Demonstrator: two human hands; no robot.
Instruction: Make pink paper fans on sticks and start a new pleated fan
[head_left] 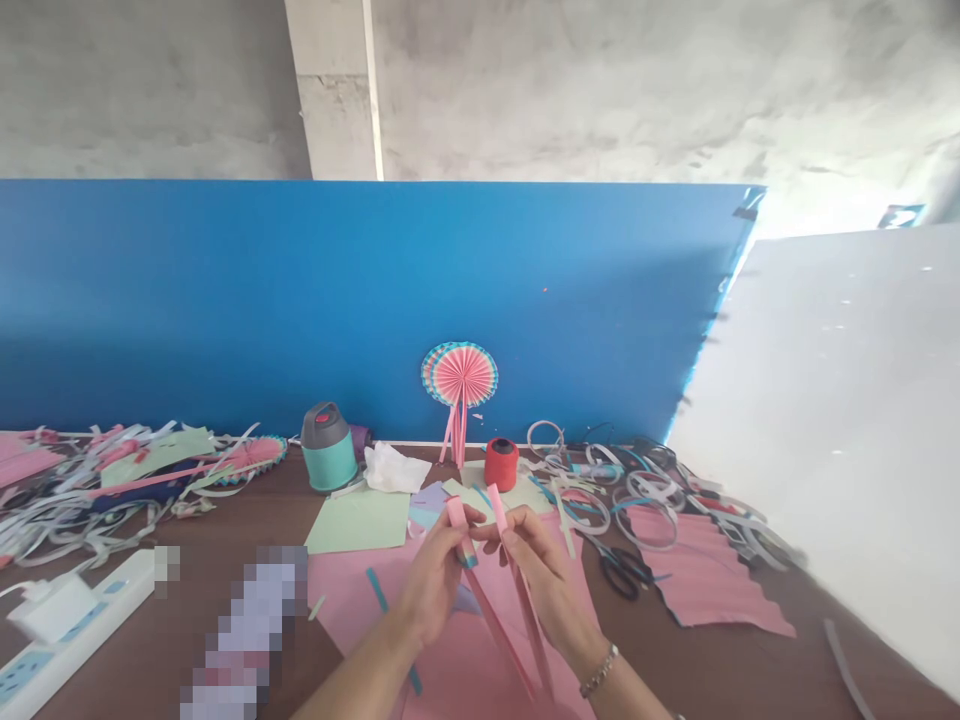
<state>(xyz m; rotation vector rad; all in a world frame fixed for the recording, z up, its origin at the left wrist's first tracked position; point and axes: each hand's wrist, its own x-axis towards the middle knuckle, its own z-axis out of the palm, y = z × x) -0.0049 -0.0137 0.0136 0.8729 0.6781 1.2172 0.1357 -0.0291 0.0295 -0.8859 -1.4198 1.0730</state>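
Both of my hands meet over the brown table (pixel 187 560), pinching long pink paper strips (pixel 517 620). My left hand (pixel 435 575) grips the folded top end of one strip between thumb and fingers. My right hand (pixel 544 570), with a bracelet at the wrist, pinches the upper end of the neighbouring strip. The strips hang down toward me over a pink paper sheet (pixel 457 660). Straight ahead, a finished pink and teal paper fan (pixel 459 375) with pink tails leans on the blue board (pixel 300 300).
A red thread spool (pixel 501 463), a teal flask (pixel 328 447), a crumpled tissue (pixel 394 468) and a green sheet (pixel 360 522) lie behind my hands. Black scissors (pixel 622 568), pleated pink paper (pixel 705 575) and paper rings sit right. Scraps (pixel 97 480) and a power strip (pixel 67 625) lie left.
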